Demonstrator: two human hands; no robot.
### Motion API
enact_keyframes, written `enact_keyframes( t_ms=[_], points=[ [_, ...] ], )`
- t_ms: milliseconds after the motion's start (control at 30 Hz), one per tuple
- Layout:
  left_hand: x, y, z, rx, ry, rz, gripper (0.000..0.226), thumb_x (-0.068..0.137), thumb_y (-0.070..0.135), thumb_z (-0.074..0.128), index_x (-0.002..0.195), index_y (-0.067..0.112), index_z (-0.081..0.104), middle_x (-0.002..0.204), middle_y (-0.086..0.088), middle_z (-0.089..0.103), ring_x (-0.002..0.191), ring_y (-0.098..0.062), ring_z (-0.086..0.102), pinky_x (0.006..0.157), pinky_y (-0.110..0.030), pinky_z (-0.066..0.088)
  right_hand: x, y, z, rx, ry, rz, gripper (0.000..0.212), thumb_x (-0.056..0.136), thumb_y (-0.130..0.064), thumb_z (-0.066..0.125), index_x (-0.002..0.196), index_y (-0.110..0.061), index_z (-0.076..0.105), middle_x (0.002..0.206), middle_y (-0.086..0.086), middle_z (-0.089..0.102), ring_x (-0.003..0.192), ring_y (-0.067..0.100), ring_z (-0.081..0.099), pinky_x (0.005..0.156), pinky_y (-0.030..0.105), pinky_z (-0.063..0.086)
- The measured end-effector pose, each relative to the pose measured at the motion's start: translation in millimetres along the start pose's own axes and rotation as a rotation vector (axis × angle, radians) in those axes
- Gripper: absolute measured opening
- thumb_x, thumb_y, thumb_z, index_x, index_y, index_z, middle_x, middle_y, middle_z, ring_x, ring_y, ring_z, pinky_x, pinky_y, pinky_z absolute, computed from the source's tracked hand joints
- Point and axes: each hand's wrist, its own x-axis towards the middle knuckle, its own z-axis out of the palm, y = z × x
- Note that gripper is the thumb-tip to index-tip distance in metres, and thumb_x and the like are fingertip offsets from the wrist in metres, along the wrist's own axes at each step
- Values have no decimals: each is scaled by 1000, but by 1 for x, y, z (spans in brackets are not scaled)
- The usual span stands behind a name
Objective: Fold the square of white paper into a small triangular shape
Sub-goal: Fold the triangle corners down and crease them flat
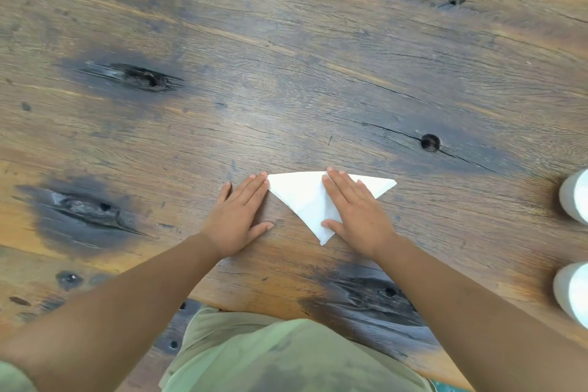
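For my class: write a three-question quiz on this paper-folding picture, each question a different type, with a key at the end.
1. True or false: the right hand lies flat on the white paper.
2. What shape is the paper now? A) square B) triangle C) strip
3. Fill in: the left hand rests on the wooden ____, its fingertips at the paper's left corner.

Key: 1 true; 2 B; 3 table.
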Motion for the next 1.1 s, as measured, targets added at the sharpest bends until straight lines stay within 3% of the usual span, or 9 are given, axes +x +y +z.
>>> enact_keyframes(
  t_ms=[133,300,367,600,867,1100],
  points=[
    [5,25,-7,-92,84,-25,77,99,56,37,159,16,10,167,4,1,153,-14,2,122,-49,3,-10,6,-7,108,149,110,76,96,-38,57,156,-17,15,165,-1,9,152,18,4,122,34,2],
    [28,59,-4,-37,5,34,74,102,50,35,159,17,0,167,2,-6,153,-16,-6,122,-52,7,-20,12,-5,87,164,185,67,92,-34,63,148,-12,34,156,6,33,142,24,29,115,45,33],
    [36,66,2,-1,-24,35,72,103,49,31,158,19,-4,167,3,-12,153,-17,-11,122,-54,6,-20,14,-3,46,164,179,67,90,-33,66,147,-11,37,153,7,38,139,25,34,111,46,37],
    [43,72,22,63,8,13,73,102,51,34,159,22,-3,165,-2,-18,152,-23,-15,119,-61,3,-12,7,2,-53,204,157,68,82,-34,74,141,-14,45,146,11,46,131,31,41,102,48,41],
    [47,85,26,53,-2,-2,75,101,55,32,158,26,-7,164,-2,-23,151,-23,-20,118,-65,-1,-11,-3,5,26,221,177,77,82,-35,74,147,-16,36,151,15,39,136,33,35,110,49,32],
    [48,87,24,56,-13,-16,74,101,57,26,157,25,-8,163,-2,-25,150,-23,-22,118,-65,-2,-8,-13,5,115,231,198,38,85,-23,71,121,-14,59,149,18,39,141,36,28,117,53,24]
  ],
)
